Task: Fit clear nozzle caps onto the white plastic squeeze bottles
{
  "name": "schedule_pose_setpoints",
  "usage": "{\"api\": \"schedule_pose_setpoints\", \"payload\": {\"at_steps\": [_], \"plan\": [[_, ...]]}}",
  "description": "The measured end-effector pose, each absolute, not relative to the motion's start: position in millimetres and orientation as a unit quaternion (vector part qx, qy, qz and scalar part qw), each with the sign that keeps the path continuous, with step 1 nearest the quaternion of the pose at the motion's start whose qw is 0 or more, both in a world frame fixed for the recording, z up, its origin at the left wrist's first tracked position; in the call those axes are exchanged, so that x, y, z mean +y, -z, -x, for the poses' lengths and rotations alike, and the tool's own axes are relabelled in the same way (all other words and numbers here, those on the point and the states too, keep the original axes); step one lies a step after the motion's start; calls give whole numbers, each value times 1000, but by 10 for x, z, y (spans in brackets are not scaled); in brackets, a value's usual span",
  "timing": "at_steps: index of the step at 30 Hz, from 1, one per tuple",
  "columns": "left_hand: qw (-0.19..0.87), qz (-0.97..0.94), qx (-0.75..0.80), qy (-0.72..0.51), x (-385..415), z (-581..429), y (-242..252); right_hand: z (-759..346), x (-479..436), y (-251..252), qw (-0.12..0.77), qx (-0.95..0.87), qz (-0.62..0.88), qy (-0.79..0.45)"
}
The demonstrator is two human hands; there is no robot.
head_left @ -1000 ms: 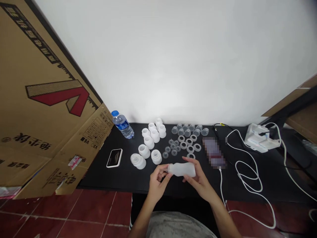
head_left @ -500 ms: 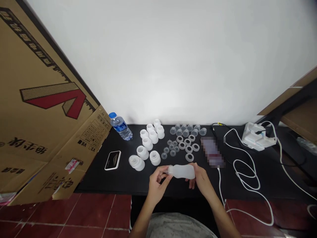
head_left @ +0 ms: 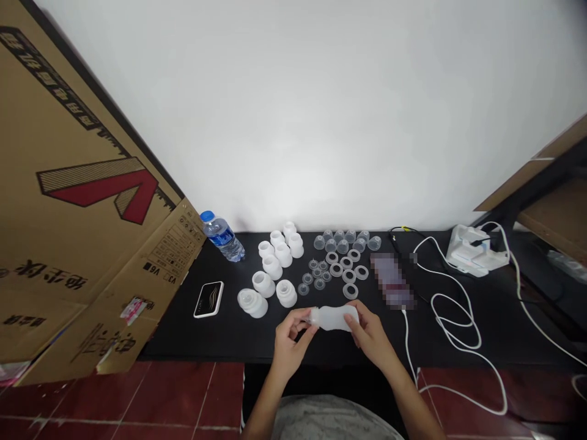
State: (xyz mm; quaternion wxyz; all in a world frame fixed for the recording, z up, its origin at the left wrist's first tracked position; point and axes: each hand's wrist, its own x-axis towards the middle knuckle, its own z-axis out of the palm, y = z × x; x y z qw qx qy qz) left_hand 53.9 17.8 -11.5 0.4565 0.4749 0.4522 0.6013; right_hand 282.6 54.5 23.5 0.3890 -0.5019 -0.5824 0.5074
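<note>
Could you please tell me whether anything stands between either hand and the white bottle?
Nothing visible does: the left hand holds the white bottle at its neck end and the right hand grips its wide end. The nearest clear ring lies on the black table beyond the bottle, out of their way.

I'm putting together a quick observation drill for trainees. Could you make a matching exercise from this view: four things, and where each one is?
Things
1. Left hand
2. Right hand
3. Blue-capped water bottle
4. Clear rings

Places
A. On the wide end of the frosted bottle
B. On the table, just nearer the person than the clear domed caps
C. At the narrow end of the frosted bottle
D. Near the back of the table, beside the cardboard box

Right pairs: 1-C, 2-A, 3-D, 4-B
</note>
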Motion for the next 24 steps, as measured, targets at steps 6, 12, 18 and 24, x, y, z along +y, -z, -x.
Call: {"api": "schedule_pose_setpoints", "payload": {"at_steps": [6,12,18,24], "plan": [[439,-513,445,-588,130,-533,117,-2754,547,-211,368,-531,550,-529],[483,-488,479,-547,179,-529,91,-2798,514,-305,410,-608,501,-459],[506,-501,477,-516,181,-514,54,-2819,503,-343,406,-607,494,-472],[473,-535,476,-514,116,-465,107,-2787,514,-288,395,-556,491,-542]]}}
